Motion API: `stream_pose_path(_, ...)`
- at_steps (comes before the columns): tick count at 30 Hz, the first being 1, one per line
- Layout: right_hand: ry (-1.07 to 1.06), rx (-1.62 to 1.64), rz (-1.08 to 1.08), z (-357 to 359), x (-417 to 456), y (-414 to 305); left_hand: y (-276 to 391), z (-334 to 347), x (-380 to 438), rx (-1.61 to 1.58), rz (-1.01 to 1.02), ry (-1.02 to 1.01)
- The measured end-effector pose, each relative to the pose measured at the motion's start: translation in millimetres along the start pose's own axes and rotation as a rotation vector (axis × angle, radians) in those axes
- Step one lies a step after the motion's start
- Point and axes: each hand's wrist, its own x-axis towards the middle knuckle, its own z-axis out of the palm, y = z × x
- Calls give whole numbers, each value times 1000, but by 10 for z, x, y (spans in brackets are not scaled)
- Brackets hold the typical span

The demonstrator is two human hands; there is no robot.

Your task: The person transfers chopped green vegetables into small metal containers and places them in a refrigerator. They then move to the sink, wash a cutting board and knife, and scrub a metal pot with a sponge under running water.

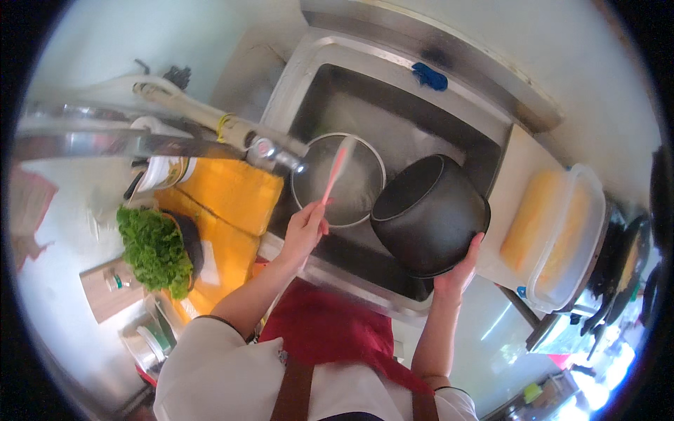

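Note:
My left hand grips a pink-handled utensil over the sink. Its pale head is blurred, so I cannot tell whether it is a spatula or a brush. Below it, a round metal-rimmed basin stands in the stainless-steel sink; it looks to hold liquid. My right hand supports a deep black pot by its lower side and base. The pot is tilted, its mouth turned left towards the basin, and its inside is mostly dark. Some of my right fingers are hidden behind the pot.
The faucet reaches over the basin from the left. Leafy greens sit beside a yellow cloth-like cover. A clear plastic tub stands right of the sink. A blue cloth or sponge lies on the sink's far rim.

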Motion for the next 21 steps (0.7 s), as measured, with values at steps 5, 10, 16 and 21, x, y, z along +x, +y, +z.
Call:
stream_pose_path(5,-15,-47,-21,55,-257,-145,-46,-265,-231,447,306,106)
stream_pose_path(10,-112,-68,-51,69,-455,-248,180,-524,-738,750,494,231)
stream_pose_path(16,-209,-105,-41,120,-665,-280,488,-1307,-1522,767,460,283)
stream_pose_path(21,-229,-128,-42,136,-768,-219,1146,-2028,-2420,991,365,631)
